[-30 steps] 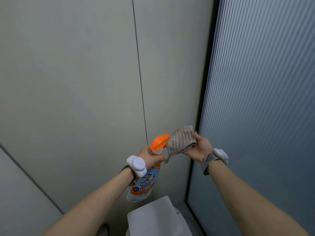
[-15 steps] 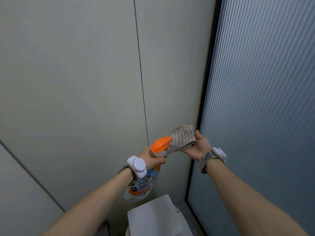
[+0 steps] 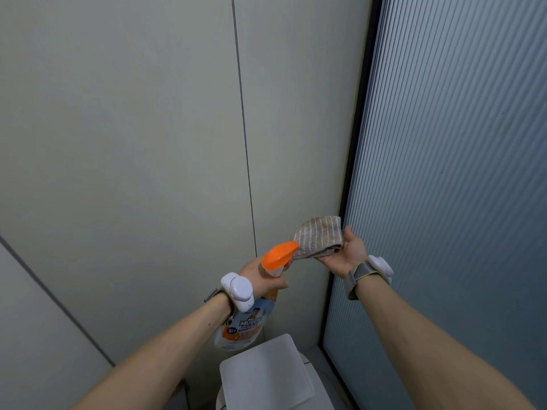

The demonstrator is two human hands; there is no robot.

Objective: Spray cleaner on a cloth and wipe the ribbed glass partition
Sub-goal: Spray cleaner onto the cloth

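Head view: left hand (image 3: 262, 278) grips the orange-topped spray bottle (image 3: 251, 315), nozzle touching the folded striped cloth (image 3: 318, 236) pinched in the right hand (image 3: 344, 251). Spraying seems underway. Next, the cloth must go right, onto the nearby unwiped ribbed glass partition (image 3: 450, 173).

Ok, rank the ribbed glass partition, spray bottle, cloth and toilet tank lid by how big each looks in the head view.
1. ribbed glass partition, by far the largest.
2. toilet tank lid.
3. spray bottle, partly hidden by the left hand.
4. cloth, bunched in the right hand, so its true size is unsure.
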